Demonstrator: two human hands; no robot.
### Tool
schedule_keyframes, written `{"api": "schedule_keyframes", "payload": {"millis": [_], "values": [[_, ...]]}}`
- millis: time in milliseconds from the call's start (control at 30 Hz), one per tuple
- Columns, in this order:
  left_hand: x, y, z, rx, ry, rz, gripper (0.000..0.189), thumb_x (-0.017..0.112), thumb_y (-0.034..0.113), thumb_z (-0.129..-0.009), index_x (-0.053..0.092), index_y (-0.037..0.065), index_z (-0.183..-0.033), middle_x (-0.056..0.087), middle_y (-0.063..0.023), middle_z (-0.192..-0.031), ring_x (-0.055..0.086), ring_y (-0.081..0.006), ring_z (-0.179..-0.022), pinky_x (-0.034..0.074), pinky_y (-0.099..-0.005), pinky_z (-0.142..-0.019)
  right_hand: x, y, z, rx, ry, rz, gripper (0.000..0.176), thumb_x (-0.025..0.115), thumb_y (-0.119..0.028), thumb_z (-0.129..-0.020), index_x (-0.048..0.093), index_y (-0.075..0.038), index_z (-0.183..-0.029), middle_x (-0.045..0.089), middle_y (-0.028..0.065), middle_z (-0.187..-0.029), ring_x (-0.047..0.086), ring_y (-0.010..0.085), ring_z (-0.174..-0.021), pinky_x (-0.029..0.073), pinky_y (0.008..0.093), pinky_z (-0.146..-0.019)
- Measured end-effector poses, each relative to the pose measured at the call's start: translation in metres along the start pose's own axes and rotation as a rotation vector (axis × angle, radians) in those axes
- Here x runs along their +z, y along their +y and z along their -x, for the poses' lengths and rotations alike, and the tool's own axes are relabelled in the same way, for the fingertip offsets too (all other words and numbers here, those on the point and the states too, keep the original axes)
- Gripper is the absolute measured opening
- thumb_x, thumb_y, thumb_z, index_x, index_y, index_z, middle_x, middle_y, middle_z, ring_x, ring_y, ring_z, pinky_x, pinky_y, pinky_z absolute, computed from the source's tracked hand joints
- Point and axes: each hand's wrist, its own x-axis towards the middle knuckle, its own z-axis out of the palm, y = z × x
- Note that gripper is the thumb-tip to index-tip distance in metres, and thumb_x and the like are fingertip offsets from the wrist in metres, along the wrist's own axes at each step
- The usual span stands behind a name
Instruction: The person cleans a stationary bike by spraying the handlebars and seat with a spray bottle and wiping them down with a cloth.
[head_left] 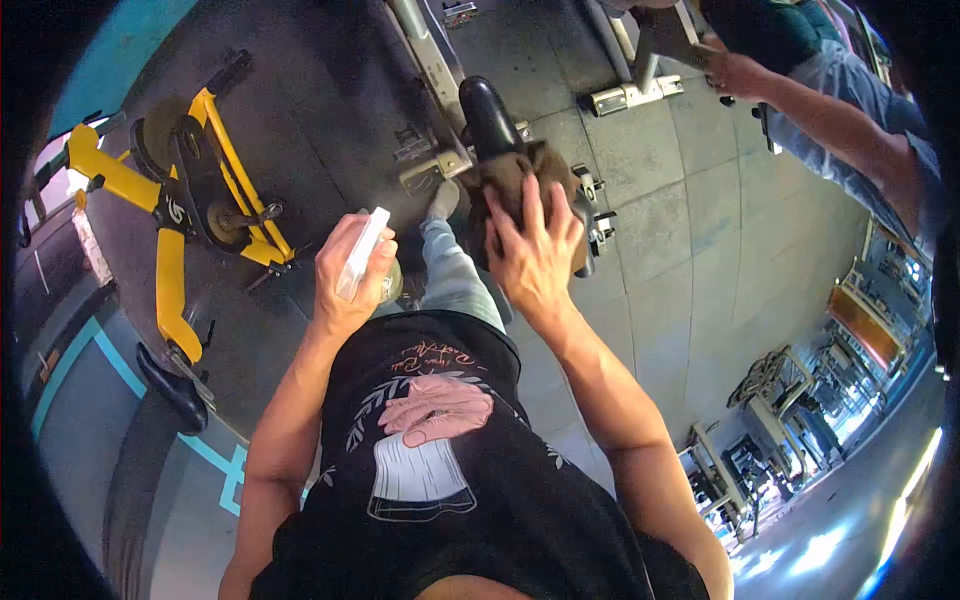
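My left hand (350,272) is closed around a spray bottle with a white trigger head (366,245); the bottle's body is mostly hidden below the hand. Under the spread fingers of my right hand (538,245) lies a dark brown cloth (508,176). That hand presses the cloth onto the black padded seat (488,112) of a gym machine. The seat's narrow end sticks out beyond the cloth, while its wider part is largely covered.
Grey metal machine frames (428,55) stand on the tiled rubber floor (690,250). A yellow and black exercise machine (172,270) is at the left. At the upper right, another person's forearm (835,125) reaches toward a machine. More gym equipment (775,400) stands at the right.
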Motion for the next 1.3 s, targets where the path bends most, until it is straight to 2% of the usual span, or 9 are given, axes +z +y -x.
{"api": "schedule_keyframes", "payload": {"millis": [200, 300, 400, 567, 867, 1033, 1167, 1233, 1300], "values": [[-0.027, -0.027, 0.014, 0.073, -0.049, 0.045, 0.021, 0.068, 0.018, -0.093, 0.067, -0.003, -0.094, 0.067, -0.0159, -0.091, 0.065, -0.033, -0.084, 0.052, -0.0398, -0.077, 0.0, -0.007, 0.007, 0.071, 0.009, 0.102, 0.046, 0.065, -0.033, -0.09, 0.063, -0.025, -0.136, 0.045, 0.0165, -0.142, 0.037, 0.0444, -0.128, 0.034, 0.0606, -0.098], [-0.041, -0.033, 0.023, 0.072, -0.05, 0.046, 0.021, 0.068, 0.018, -0.093, 0.066, -0.003, -0.093, 0.066, -0.0157, -0.091, 0.065, -0.0328, -0.084, 0.052, -0.0396, -0.077, 0.01, -0.014, -0.077, 0.147, 0.104, 0.088, 0.061, 0.06, -0.037, -0.095, 0.042, -0.023, -0.152, 0.048, 0.0217, -0.133, 0.047, 0.0437, -0.118, 0.04, 0.0599, -0.091], [-0.058, -0.033, 0.034, 0.06, -0.088, 0.027, 0.026, 0.062, 0.022, -0.097, 0.065, -0.003, -0.097, 0.064, -0.0152, -0.094, 0.063, -0.0283, -0.087, 0.049, -0.0383, -0.079, 0.037, -0.005, -0.144, 0.111, 0.282, 0.036, 0.047, 0.06, -0.038, -0.093, 0.058, -0.02, -0.136, 0.059, 0.0174, -0.107, 0.058, 0.0366, -0.096, 0.048, 0.0531, -0.076], [-0.071, -0.04, 0.043, 0.151, -0.078, 0.009, 0.022, 0.067, 0.019, -0.094, 0.066, -0.003, -0.094, 0.065, -0.0167, -0.092, 0.064, -0.0316, -0.083, 0.051, -0.039, -0.075, 0.035, -0.003, -0.134, 0.237, 0.302, -0.191, 0.045, 0.063, -0.038, -0.091, 0.063, -0.02, -0.131, 0.06, 0.018, -0.106, 0.059, 0.038, -0.098, 0.048, 0.0518, -0.08], [-0.074, -0.041, 0.063, 0.165, -0.202, 0.013, 0.027, 0.06, 0.023, -0.099, 0.064, -0.003, -0.098, 0.062, -0.0148, -0.094, 0.061, -0.0267, -0.086, 0.047, -0.0367, -0.078, 0.032, -0.067, 0.018, 0.416, 0.365, 0.154, 0.044, 0.071, -0.034, -0.085, 0.067, -0.027, -0.128, 0.045, 0.0142, -0.13, 0.04, 0.0387, -0.122, 0.035, 0.0505, -0.094], [-0.067, -0.035, 0.067, 0.205, -0.215, -0.019, 0.026, 0.065, 0.021, -0.096, 0.065, -0.005, -0.096, 0.063, -0.0161, -0.093, 0.064, -0.0295, -0.085, 0.05, -0.0377, -0.076, 0.023, -0.011, -0.027, 0.67, 0.442, 0.128, 0.037, 0.065, -0.041, -0.087, 0.072, -0.023, -0.119, 0.054, 0.0175, -0.124, 0.049, 0.0422, -0.117, 0.045, 0.0551, -0.089], [-0.064, -0.02, 0.066, 0.15, -0.208, -0.036, 0.024, 0.065, 0.019, -0.097, 0.065, -0.004, -0.097, 0.063, -0.0151, -0.094, 0.063, -0.0274, -0.085, 0.05, -0.0363, -0.076, 0.004, 0.073, -0.062, 0.902, -0.127, -0.394, 0.046, 0.057, -0.05, -0.091, 0.073, -0.017, -0.119, 0.067, 0.0251, -0.117, 0.063, 0.0423, -0.109, 0.049, 0.0484, -0.098], [-0.061, -0.021, 0.061, 0.151, -0.197, -0.044, 0.024, 0.064, 0.019, -0.097, 0.065, -0.004, -0.098, 0.062, -0.0145, -0.094, 0.063, -0.0258, -0.084, 0.049, -0.0352, -0.076, 0.03, 0.103, -0.058, 0.853, -0.148, -0.419, 0.054, 0.057, -0.052, -0.092, 0.071, -0.008, -0.12, 0.072, 0.0215, -0.11, 0.069, 0.0339, -0.103, 0.05, 0.0396, -0.098], [-0.06, -0.023, 0.058, 0.136, -0.194, -0.022, 0.025, 0.064, 0.021, -0.098, 0.066, -0.004, -0.098, 0.062, -0.0141, -0.094, 0.063, -0.0252, -0.083, 0.049, -0.0352, -0.076, 0.038, 0.111, -0.042, 0.791, -0.047, -1.111, 0.062, 0.058, -0.056, -0.093, 0.069, 0.0, -0.119, 0.072, 0.0161, -0.11, 0.067, 0.0269, -0.102, 0.049, 0.0359, -0.096]]}}
